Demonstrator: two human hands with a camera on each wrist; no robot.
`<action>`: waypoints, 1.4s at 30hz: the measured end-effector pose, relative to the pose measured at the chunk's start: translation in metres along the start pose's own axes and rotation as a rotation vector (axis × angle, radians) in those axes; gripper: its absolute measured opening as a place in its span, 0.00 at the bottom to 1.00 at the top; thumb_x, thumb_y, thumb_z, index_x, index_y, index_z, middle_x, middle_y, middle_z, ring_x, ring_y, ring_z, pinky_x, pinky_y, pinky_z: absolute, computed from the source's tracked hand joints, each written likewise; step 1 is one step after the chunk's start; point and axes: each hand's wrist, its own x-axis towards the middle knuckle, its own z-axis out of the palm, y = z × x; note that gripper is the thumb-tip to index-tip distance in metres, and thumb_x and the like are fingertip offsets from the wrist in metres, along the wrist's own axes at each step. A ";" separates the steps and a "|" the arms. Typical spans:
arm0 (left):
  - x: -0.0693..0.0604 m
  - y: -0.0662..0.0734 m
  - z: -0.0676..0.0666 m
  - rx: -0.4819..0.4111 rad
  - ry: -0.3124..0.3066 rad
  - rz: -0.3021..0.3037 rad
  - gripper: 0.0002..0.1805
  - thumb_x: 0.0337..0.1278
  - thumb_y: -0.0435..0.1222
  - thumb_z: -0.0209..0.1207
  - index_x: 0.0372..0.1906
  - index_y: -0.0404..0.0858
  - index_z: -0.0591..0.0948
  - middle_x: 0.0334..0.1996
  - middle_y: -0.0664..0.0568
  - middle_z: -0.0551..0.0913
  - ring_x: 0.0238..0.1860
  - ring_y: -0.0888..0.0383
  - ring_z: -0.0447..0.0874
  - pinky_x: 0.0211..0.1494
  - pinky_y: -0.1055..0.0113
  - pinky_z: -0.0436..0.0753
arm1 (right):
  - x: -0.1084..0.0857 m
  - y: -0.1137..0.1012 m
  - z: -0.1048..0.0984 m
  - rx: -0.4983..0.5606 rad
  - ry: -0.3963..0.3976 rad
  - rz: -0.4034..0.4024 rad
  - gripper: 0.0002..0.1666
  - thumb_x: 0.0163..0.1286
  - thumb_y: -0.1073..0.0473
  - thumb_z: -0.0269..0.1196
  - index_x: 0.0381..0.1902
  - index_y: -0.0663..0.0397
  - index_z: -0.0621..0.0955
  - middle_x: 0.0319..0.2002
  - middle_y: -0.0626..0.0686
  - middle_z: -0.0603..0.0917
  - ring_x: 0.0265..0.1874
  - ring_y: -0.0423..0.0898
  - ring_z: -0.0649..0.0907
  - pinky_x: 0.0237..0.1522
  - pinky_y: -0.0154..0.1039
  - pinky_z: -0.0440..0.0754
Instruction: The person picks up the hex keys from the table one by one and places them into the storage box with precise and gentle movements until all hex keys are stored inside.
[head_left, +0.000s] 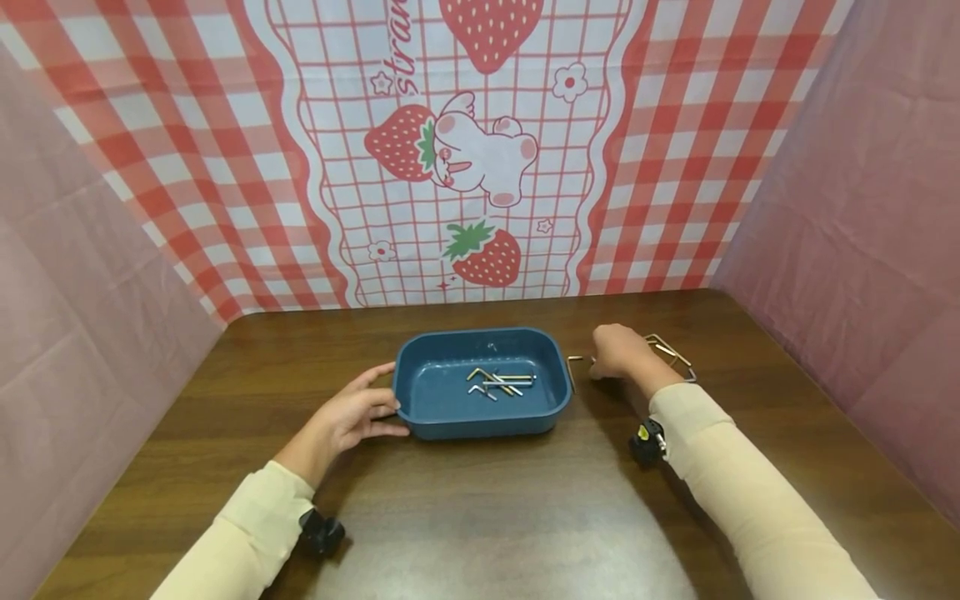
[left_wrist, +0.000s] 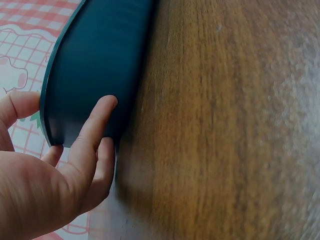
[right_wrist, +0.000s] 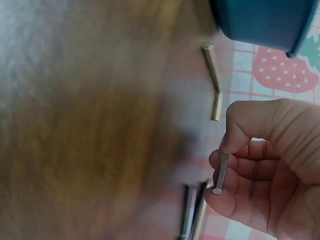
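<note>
A blue rectangular tray [head_left: 480, 429] sits on the table, with several gold and silver Allen keys [head_left: 510, 383] lying crossed inside. My left hand [head_left: 360, 412] rests against the tray's left end, its fingers spread over the outer wall. In the left wrist view, fingertips [left_wrist: 107, 102] touch that wall and the rim. To the right of the tray, my right hand [head_left: 622, 354] pinches a silver Allen key [right_wrist: 221, 172] between thumb and fingers, part of it hidden by the hand. A gold Allen key [right_wrist: 212, 67] lies between the tray and this hand.
More Allen keys [head_left: 673, 352] lie on the brown wooden table [head_left: 480, 517], just right of my right hand. Behind the table hangs a red and white strawberry-print cloth [head_left: 480, 167]. Pink cloth [head_left: 847, 208] hangs at both sides.
</note>
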 end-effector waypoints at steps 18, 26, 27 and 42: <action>-0.001 0.001 0.000 0.007 0.002 -0.010 0.45 0.50 0.21 0.50 0.76 0.40 0.52 0.53 0.31 0.70 0.44 0.47 0.81 0.47 0.44 0.84 | -0.011 0.006 -0.021 0.018 0.044 -0.100 0.18 0.42 0.67 0.69 0.34 0.61 0.79 0.26 0.51 0.78 0.26 0.50 0.77 0.30 0.48 0.79; 0.000 0.001 0.000 0.006 0.006 -0.009 0.44 0.50 0.21 0.50 0.76 0.40 0.52 0.53 0.31 0.70 0.43 0.48 0.81 0.46 0.44 0.84 | -0.012 -0.004 -0.032 0.011 0.081 -0.162 0.17 0.45 0.69 0.67 0.37 0.62 0.81 0.24 0.49 0.76 0.27 0.48 0.76 0.32 0.47 0.79; 0.000 0.001 0.001 0.006 0.006 -0.010 0.44 0.50 0.21 0.50 0.76 0.40 0.52 0.53 0.31 0.71 0.43 0.48 0.81 0.46 0.44 0.84 | -0.012 -0.005 -0.034 0.002 0.083 -0.175 0.16 0.46 0.69 0.67 0.37 0.62 0.81 0.24 0.49 0.77 0.27 0.48 0.76 0.32 0.48 0.79; -0.001 0.001 0.000 0.000 -0.014 0.006 0.44 0.49 0.21 0.50 0.75 0.39 0.52 0.46 0.36 0.75 0.42 0.49 0.81 0.47 0.44 0.84 | -0.008 -0.037 -0.069 0.007 0.022 -0.299 0.14 0.46 0.72 0.68 0.33 0.58 0.81 0.22 0.49 0.75 0.25 0.47 0.74 0.28 0.42 0.75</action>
